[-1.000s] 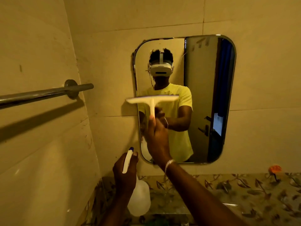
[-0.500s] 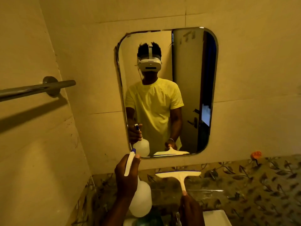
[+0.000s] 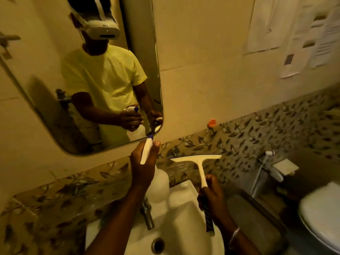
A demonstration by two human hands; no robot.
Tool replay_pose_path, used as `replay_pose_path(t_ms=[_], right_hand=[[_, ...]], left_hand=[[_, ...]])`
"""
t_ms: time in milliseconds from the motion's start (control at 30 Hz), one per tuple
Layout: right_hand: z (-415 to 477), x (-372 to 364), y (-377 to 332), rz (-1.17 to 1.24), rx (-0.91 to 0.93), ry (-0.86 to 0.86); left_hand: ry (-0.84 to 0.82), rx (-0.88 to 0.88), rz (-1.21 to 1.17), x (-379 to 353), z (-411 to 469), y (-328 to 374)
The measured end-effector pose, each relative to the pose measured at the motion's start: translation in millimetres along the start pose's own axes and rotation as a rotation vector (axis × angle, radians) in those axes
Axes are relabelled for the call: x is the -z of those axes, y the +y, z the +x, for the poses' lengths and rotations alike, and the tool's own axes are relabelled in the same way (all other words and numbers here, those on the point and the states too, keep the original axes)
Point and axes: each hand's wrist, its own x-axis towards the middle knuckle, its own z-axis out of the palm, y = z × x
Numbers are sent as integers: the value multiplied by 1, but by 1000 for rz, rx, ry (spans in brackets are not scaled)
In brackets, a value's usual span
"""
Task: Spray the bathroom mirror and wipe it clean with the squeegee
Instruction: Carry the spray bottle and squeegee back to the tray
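A: Both hands are full. Left hand (image 3: 142,167) has its fingers wrapped around the spray bottle (image 3: 158,183), nozzle up by the mirror (image 3: 46,85)'s lower corner.

B: And the squeegee (image 3: 197,162)?

A: Right hand (image 3: 213,197) grips its handle, blade up, off the glass, above the sink (image 3: 184,208). Tap (image 3: 147,216) sits between the arms.
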Motion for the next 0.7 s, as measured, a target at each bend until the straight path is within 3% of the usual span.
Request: replay_pose_path(t_ms=[333, 467, 700], right_hand=[[7, 105, 4, 43, 48, 188], [11, 144, 12, -28, 47, 254], [16, 208, 39, -114, -94, 356]], left_hand=[[-381, 97, -119, -123, -32, -3], [-567, 160, -49, -166, -52, -12], [-807, 231, -25, -227, -92, -27]])
